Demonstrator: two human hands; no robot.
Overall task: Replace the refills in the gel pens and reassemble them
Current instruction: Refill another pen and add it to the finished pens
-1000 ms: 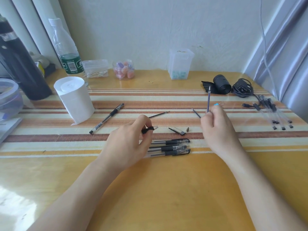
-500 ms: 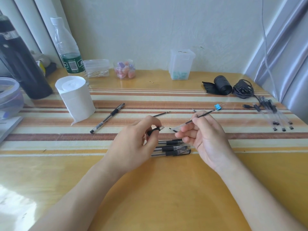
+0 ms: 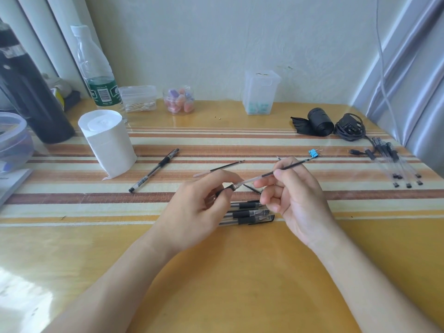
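We see a yellow table (image 3: 216, 272) with a striped cloth (image 3: 72, 198) laid across it under a clear cover. At the far left stands a tall dark flask (image 3: 28, 92), with a clear water bottle (image 3: 95, 68) beside it and a white paper roll (image 3: 108, 143) in front. Along the wall sit a lidded box of cotton swabs (image 3: 139, 98), a small jar of pink and purple pieces (image 3: 179, 102) and a frosted plastic box (image 3: 260, 92). At the far right lie a black roll (image 3: 320, 121), a coiled black cable (image 3: 349, 127) and a bunch of clear pen barrels (image 3: 396, 164).

Above the middle of the cloth, our left hand (image 3: 194, 212) pinches a pen barrel (image 3: 225, 188) by its black grip between thumb and forefinger. Our right hand (image 3: 295, 195) holds a refill (image 3: 271, 174) in its fingertips, tilted, its near end touching the barrel's mouth. Both hands partly cover three assembled gel pens (image 3: 249, 213) lying side by side just beneath them. A whole pen (image 3: 153, 170) and a loose refill (image 3: 219, 168) lie farther left, and a blue binder clip (image 3: 313, 153) sits beyond the held refill's tip.
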